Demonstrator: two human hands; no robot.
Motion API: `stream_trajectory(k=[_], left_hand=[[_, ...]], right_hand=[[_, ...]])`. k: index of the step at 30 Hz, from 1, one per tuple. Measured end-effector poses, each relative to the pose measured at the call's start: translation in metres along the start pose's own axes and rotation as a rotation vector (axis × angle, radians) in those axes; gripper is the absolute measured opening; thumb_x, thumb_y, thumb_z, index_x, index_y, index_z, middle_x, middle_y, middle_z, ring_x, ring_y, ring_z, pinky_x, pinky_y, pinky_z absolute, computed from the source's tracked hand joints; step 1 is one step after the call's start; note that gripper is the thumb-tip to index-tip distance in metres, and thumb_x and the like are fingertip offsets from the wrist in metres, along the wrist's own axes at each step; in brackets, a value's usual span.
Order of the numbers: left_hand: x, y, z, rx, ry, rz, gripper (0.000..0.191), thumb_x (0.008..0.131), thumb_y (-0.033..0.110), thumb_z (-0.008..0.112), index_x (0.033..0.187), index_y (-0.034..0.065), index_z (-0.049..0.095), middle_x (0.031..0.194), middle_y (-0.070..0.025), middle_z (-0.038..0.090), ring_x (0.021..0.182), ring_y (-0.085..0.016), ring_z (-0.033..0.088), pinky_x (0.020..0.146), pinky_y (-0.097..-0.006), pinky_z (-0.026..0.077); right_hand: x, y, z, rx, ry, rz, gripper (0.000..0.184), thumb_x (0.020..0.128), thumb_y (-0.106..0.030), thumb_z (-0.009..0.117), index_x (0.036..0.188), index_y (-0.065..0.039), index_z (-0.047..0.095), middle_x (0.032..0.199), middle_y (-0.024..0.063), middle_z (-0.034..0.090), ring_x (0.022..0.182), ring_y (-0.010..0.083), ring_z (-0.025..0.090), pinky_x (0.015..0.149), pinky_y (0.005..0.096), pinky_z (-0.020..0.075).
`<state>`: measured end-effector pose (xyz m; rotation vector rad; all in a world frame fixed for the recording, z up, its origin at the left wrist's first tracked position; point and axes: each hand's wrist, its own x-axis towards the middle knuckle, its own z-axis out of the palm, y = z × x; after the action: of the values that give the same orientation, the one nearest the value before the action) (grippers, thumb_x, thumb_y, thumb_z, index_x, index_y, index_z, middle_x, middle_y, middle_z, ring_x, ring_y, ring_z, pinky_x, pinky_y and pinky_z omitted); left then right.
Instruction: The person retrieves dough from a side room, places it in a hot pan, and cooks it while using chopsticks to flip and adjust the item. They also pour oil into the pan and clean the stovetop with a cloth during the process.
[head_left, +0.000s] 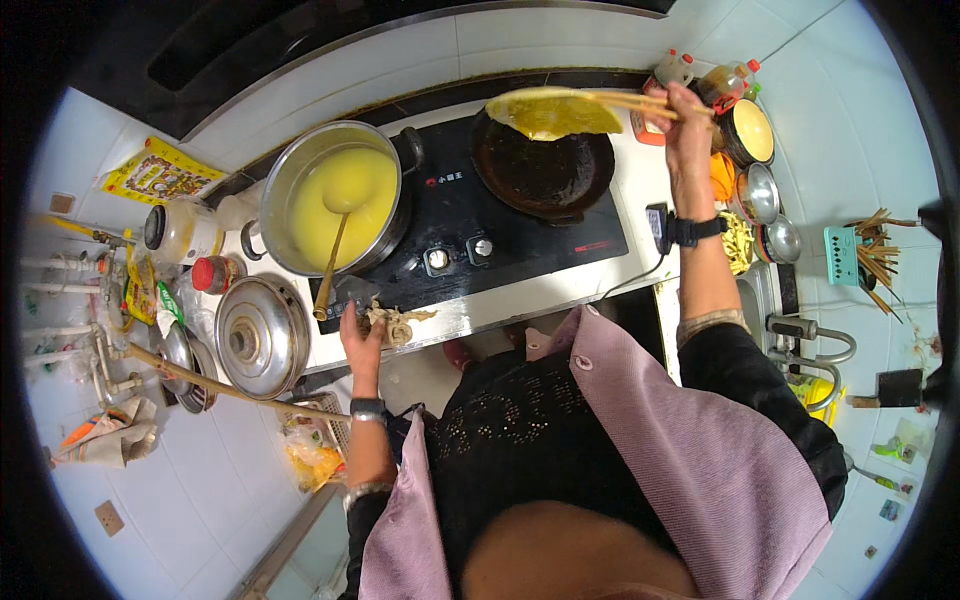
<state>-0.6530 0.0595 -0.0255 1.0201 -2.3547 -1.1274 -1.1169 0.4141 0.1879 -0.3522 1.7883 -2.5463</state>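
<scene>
My right hand grips wooden chopsticks, which hold up a folded yellow pancake-like sheet over the far part of a dark round pan. The pan sits on the right side of a black glass cooktop. On the left, a steel pot contains yellow liquid, with a ladle leaning on its near rim. My left hand is at the cooktop's near left corner, its fingers by a crumpled beige cloth; whether it grips the cloth is unclear.
A steel lid, a red-capped jar and a large clear jar stand left. Bottles, steel bowls and a dish of yellow strips line the right, near the sink faucet. A range hood overhangs the back.
</scene>
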Motion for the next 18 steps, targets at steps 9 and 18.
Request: stream_trajectory(k=[9, 18], left_hand=[[-0.006, -0.002, 0.034, 0.460, 0.020, -0.034, 0.075, 0.060, 0.022, 0.081, 0.128, 0.0111, 0.050, 0.136, -0.0201, 0.040, 0.125, -0.039, 0.037, 0.102, -0.0485, 0.034], [-0.003, 0.000, 0.031, 0.550, -0.009, -0.083, 0.070, 0.060, 0.022, 0.081, 0.122, 0.0097, 0.054, 0.120, -0.0200, 0.049, 0.115, -0.040, 0.043, 0.097, -0.0463, 0.039]], right_hand=[[-0.111, 0.044, -0.042, -0.218, 0.143, 0.311, 0.030, 0.092, -0.014, 0.049, 0.116, 0.004, 0.050, 0.099, 0.0201, 0.063, 0.084, 0.0237, 0.064, 0.067, 0.0319, 0.0580], [-0.048, 0.037, -0.052, -0.076, 0.137, 0.247, 0.029, 0.092, -0.015, 0.052, 0.113, 0.004, 0.052, 0.101, 0.0204, 0.063, 0.085, 0.0253, 0.065, 0.067, 0.0330, 0.0591]])
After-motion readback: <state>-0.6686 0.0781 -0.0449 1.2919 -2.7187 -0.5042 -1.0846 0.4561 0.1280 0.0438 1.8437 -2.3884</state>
